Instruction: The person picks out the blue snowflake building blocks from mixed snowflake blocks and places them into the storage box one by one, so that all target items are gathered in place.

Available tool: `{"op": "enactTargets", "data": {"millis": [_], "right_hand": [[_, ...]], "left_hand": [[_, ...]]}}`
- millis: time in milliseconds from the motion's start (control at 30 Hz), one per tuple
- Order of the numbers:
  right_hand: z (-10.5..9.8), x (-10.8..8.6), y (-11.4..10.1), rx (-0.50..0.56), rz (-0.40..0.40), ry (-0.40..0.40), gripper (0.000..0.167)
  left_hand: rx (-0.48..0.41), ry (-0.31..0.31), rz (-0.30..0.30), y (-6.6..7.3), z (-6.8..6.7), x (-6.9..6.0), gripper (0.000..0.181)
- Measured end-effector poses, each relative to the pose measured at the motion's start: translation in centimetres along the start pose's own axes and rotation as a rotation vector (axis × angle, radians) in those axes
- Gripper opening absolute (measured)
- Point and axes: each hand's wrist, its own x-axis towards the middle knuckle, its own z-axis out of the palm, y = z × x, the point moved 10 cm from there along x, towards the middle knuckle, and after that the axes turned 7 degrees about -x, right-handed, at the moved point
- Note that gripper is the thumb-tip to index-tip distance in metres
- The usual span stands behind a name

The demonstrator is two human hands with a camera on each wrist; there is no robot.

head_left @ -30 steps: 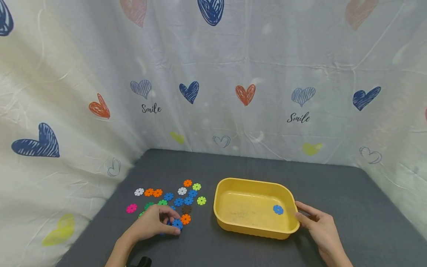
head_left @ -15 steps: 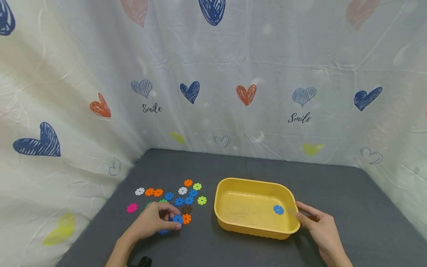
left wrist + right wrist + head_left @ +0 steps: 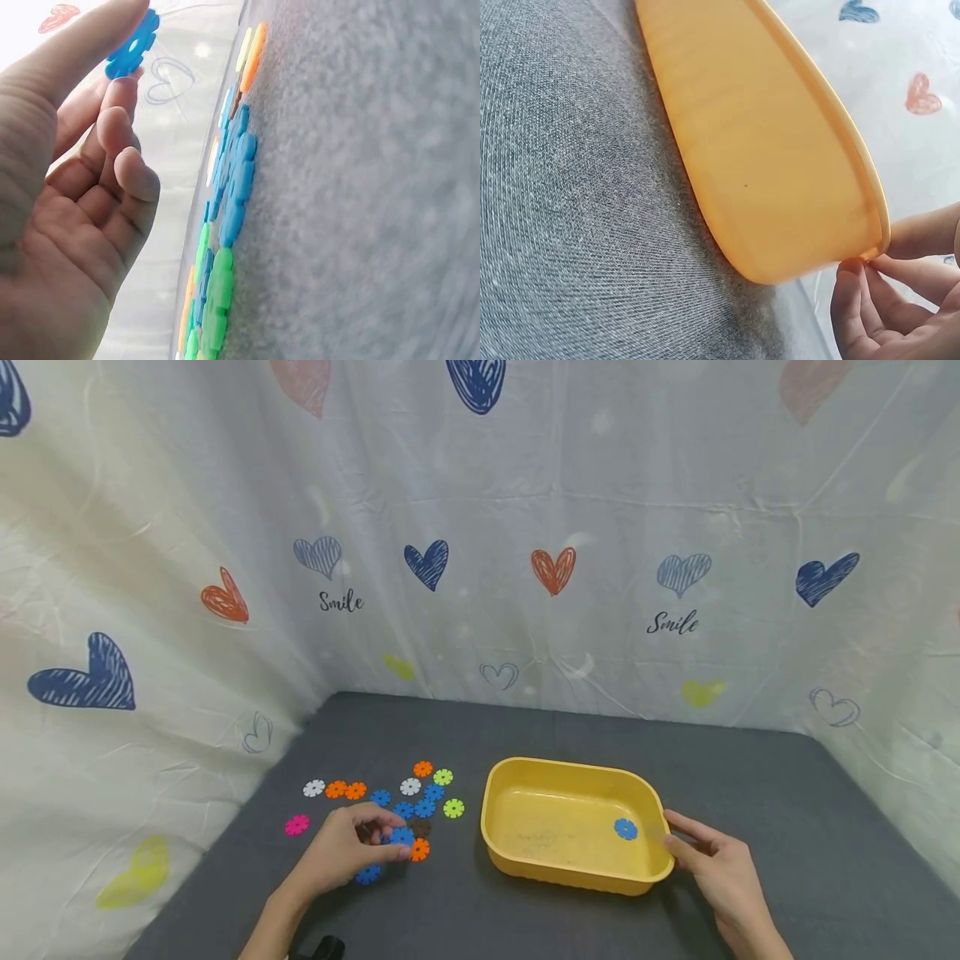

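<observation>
My left hand (image 3: 347,850) pinches a blue notched disc (image 3: 402,836) between thumb and fingers, just above the scattered discs. In the left wrist view the pinched disc (image 3: 133,46) is raised clear of the table, with the other fingers loosely curled below it. At the right end of the yellow basin (image 3: 577,875), my right hand (image 3: 722,878) grips the rim, thumb on the inner side. In the right wrist view the fingertips touch the basin's wall (image 3: 765,150) just under the rim. One blue disc (image 3: 626,829) lies inside the basin, toward its right.
Discs lie on the grey table left of the basin, among them a pink one (image 3: 297,825), an orange one (image 3: 419,849), a lime one (image 3: 453,808) and a blue one (image 3: 367,874). A black object (image 3: 328,947) shows at the lower edge. A heart-print curtain (image 3: 495,527) hangs behind.
My left hand has risen slightly and moved a little away from the table's near side with the blue disc, uncovering a blue disc below it. The right hand and basin have not moved.
</observation>
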Motion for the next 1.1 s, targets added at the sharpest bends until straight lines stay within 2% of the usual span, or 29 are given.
{"op": "enactTargets", "data": {"millis": [200,433,533,700,800,1100], "right_hand": [[0.1,-0.2,0.4,0.008,0.011,-0.004,0.053],[0.1,-0.2,0.4,0.018,0.004,-0.008,0.053],[0.1,-0.2,0.2,0.017,-0.003,-0.009,0.053],[-0.1,-0.2,0.1,0.006,-0.006,0.0,0.052],[-0.1,-0.2,0.1,0.009,-0.003,0.008,0.052],[-0.1,-0.1,0.1,0.013,-0.001,0.01,0.053]], "left_hand": [[0.012,0.04,0.035,0.3,0.2,-0.1,0.03],[-0.063,0.051,0.052,0.9,1.2,-0.1,0.028],[-0.065,0.06,0.106,2.5,1.9,0.2,0.027],[-0.076,0.065,0.205,6.8,3.2,0.5,0.025],[-0.081,0.07,0.249,8.7,3.8,0.9,0.025],[-0.064,0.05,0.386,9.6,6.0,3.3,0.027]]}}
